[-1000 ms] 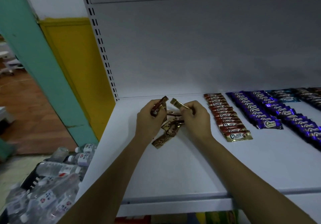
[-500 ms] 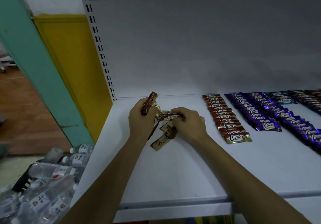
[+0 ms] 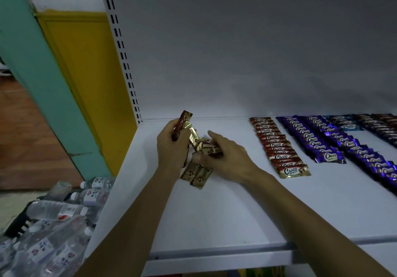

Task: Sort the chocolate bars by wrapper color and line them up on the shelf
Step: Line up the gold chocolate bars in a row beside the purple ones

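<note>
On the white shelf (image 3: pixel 236 208) my left hand (image 3: pixel 171 150) grips several upright bars, a dark red one (image 3: pixel 181 124) and a gold one (image 3: pixel 193 136) showing above the fingers. My right hand (image 3: pixel 223 158) pinches gold-wrapped bars (image 3: pixel 209 148) just to the right of them, forefinger stretched out. Two gold and brown bars (image 3: pixel 196 173) lie loose on the shelf under both hands. To the right runs a row of red bars (image 3: pixel 277 145), then rows of purple bars (image 3: pixel 315 141).
A light blue bar (image 3: pixel 350 126) and dark-wrapped rows (image 3: pixel 384 124) lie at the far right. The shelf's slotted upright (image 3: pixel 122 57) stands at the left. Packs of water bottles (image 3: pixel 53 229) sit on the floor lower left. The shelf's front edge (image 3: pixel 214 255) runs below my arms.
My left hand has lifted its bars more upright. My right hand came down from holding one gold bar onto the pile and now pinches gold bars beside the left hand.
</note>
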